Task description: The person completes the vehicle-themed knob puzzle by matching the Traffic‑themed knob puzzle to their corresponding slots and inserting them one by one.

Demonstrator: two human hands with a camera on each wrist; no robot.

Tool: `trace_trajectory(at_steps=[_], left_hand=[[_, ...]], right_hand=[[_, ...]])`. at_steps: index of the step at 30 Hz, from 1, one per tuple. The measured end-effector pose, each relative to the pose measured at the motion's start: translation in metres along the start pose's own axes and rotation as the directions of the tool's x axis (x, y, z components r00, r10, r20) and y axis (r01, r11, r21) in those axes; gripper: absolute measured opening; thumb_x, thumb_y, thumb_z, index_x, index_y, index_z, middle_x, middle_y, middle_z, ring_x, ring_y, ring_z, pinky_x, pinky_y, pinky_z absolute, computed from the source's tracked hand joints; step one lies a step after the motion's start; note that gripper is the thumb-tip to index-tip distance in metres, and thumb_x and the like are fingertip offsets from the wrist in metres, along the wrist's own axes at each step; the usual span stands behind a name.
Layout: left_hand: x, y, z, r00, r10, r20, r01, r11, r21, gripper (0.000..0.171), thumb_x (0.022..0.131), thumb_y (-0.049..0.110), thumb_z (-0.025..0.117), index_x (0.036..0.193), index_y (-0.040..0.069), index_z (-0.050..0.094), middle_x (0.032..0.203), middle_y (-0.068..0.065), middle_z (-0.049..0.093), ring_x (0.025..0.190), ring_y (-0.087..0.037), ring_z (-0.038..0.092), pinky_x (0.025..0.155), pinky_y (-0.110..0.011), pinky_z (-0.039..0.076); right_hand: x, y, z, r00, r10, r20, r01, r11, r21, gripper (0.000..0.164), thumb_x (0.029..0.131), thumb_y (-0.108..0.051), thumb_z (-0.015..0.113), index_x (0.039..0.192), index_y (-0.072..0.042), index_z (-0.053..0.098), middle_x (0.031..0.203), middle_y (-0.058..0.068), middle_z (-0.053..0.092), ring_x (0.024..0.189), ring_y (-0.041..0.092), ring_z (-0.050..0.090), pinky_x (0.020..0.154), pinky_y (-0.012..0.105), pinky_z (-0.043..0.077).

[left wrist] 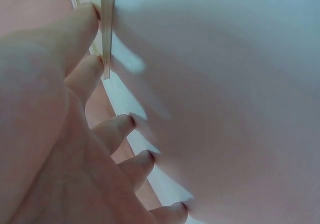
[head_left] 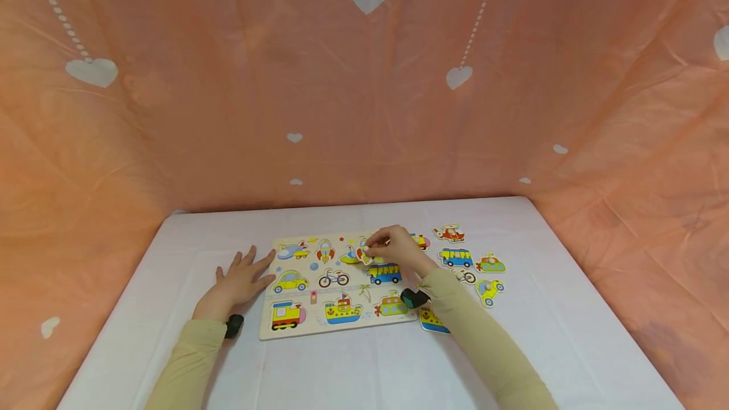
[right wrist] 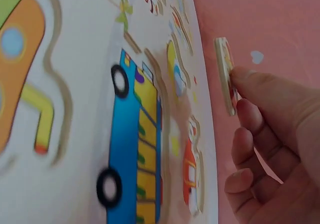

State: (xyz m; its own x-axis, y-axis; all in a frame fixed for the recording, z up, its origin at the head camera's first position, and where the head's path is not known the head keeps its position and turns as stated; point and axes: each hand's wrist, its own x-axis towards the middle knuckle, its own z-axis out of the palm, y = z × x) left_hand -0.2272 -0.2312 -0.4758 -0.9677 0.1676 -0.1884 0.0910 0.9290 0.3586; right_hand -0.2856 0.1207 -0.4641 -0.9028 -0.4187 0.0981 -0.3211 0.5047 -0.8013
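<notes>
At lower left of the head view, the left grip (head_left: 236,283) is released, fingers spread on the white counter (head_left: 319,372), thumb and forefinger touching the puzzle board (head_left: 330,295) at lower centre. Over the board's upper right, the right grip (head_left: 395,248) pinches a small wooden piece (right wrist: 224,77), raised clear of the surface. Farther right lie a train (head_left: 421,242), ship (head_left: 434,321), helicopter (head_left: 450,233), bus (head_left: 455,257), bicycle (head_left: 467,278), scooter (head_left: 490,292) and submarine (head_left: 490,263).

White table (head_left: 319,378): puzzle board (head_left: 312,324), loose vehicle pieces (head_left: 456,259) right of it
</notes>
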Motion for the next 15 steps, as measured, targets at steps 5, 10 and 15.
trace_trajectory(at_steps=[5,10,15], left_hand=[[0.001,-0.003,0.001,1.000,0.000,-0.007,0.000,1.000,0.007,0.072,0.082,0.055,0.050,0.141,0.023,0.025,0.144,-0.023,0.007,0.127,-0.049,-0.001,0.089,-0.070,-0.008],[0.001,-0.004,0.002,1.000,0.000,-0.003,0.000,1.000,0.006,0.072,0.082,0.056,0.049,0.141,0.023,0.025,0.144,-0.023,0.007,0.127,-0.049,-0.001,0.089,-0.070,-0.008],[0.000,-0.002,0.002,1.000,0.002,-0.006,-0.002,1.000,-0.001,0.070,0.082,0.054,0.050,0.140,0.023,0.026,0.144,-0.023,0.008,0.127,-0.048,0.000,0.089,-0.070,-0.007]], right_hand=[[0.007,-0.004,0.011,0.999,-0.043,-0.004,0.043,0.999,-0.029,0.011,0.074,-0.021,0.072,0.084,-0.016,0.070,0.074,-0.007,0.062,0.066,0.011,0.053,0.056,0.024,0.045],[0.013,-0.012,0.021,0.999,-0.030,-0.010,0.030,0.999,-0.035,0.011,0.074,-0.021,0.072,0.084,-0.016,0.069,0.072,-0.006,0.061,0.066,0.012,0.053,0.056,0.024,0.045],[0.018,-0.019,0.029,1.000,-0.013,-0.010,0.013,0.999,-0.032,0.011,0.075,-0.021,0.072,0.084,-0.016,0.069,0.072,-0.005,0.060,0.067,0.011,0.053,0.055,0.024,0.045]])
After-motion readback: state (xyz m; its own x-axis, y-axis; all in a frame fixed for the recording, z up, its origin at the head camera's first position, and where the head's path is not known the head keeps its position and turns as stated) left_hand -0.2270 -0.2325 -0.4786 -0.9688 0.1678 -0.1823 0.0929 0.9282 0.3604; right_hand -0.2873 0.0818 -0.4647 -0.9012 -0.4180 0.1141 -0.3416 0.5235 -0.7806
